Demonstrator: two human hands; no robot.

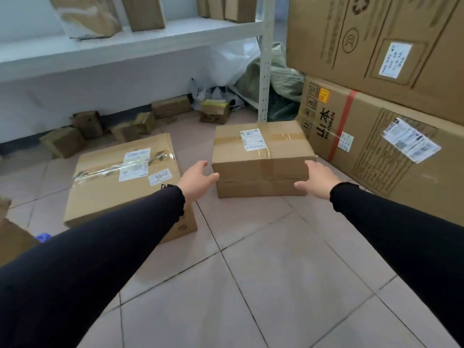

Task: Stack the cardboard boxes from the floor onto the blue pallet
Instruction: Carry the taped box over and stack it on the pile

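A taped cardboard box [261, 156] with a white label stands on the tiled floor ahead. My left hand [198, 180] is open beside its near left corner, thumb tip close to the front face. My right hand [317, 180] is open at its near right corner, fingers spread, just short of touching. A larger flat cardboard box [120, 182] with labels and clear tape lies on the floor to the left, partly behind my left forearm. The blue pallet is out of view.
Two big cartons [376, 136] are stacked against the right side. A white metal shelf [130, 38] carries boxes at the back. Several small boxes [62, 141] and plastic bags [281, 79] lie along the wall. Another box's corner [12, 237] shows at the left edge.
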